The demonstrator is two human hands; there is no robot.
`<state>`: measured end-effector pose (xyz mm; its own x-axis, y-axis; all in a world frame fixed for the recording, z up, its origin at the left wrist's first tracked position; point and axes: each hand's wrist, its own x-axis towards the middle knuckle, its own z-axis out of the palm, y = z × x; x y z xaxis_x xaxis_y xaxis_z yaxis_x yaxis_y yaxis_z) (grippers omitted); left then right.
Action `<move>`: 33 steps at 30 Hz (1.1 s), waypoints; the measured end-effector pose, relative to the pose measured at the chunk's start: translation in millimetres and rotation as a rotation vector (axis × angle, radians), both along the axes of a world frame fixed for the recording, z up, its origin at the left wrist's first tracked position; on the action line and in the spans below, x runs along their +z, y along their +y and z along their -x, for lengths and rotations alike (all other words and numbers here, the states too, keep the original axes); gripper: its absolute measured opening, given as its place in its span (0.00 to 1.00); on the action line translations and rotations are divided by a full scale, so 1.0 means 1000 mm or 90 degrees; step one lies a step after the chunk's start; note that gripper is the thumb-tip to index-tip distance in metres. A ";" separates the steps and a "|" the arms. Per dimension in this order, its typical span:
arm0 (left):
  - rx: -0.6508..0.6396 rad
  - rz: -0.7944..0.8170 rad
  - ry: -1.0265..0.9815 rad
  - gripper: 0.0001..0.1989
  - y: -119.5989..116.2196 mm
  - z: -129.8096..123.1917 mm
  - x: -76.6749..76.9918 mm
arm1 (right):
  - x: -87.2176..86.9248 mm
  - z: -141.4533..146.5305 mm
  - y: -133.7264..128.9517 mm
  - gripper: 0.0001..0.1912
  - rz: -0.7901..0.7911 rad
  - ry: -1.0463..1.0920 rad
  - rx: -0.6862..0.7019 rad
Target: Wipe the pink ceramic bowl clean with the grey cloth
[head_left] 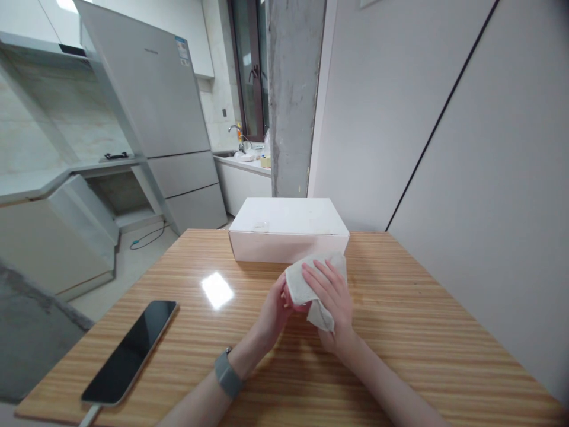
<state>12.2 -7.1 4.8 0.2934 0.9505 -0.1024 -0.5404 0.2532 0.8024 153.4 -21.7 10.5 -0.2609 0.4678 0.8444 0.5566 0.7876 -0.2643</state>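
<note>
While dark lettering (pixel 151 51) marks the refrigerator (pixel 146 98), far beyond the hands and to their left, it is too small to read, and so is the print on the blue-and-white sticker (pixel 182 51) beside it. Nearer, the left hand (pixel 274 311) is partly closed, fingers and thumb curled against the left side of a pinkish-red object (pixel 303 308) (mostly hidden, so its kind cannot be told). The right hand (pixel 336 299) is loosely open, its slightly parted fingers laid over a light grey cloth (pixel 301 286) that covers the object's top; one corner hangs down beside the right wrist. Cloth and object sit between the two hands, above the wooden table (pixel 422 338); whether the object touches it cannot be told. Just beyond the hands stands a white box (pixel 288 215). Left of the left hand lies a dark-screened phone (pixel 131 356), a white cable (pixel 90 415) at its near end. A grey-banded watch (pixel 228 373) circles the left wrist.
</note>
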 end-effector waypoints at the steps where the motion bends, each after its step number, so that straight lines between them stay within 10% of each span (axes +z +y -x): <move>1: -0.007 -0.006 -0.006 0.24 0.000 0.001 0.001 | 0.000 -0.002 0.000 0.28 -0.005 0.054 -0.012; 13: -0.128 -0.065 -0.150 0.25 0.001 0.000 -0.001 | -0.009 0.006 0.000 0.24 0.120 0.390 0.061; 25: 0.108 -0.034 -0.034 0.23 0.005 -0.006 -0.011 | 0.006 0.003 -0.003 0.32 0.039 -0.147 0.078; 33: 0.027 -0.067 -0.051 0.24 0.007 0.004 0.009 | -0.010 0.010 0.011 0.27 0.294 0.357 0.046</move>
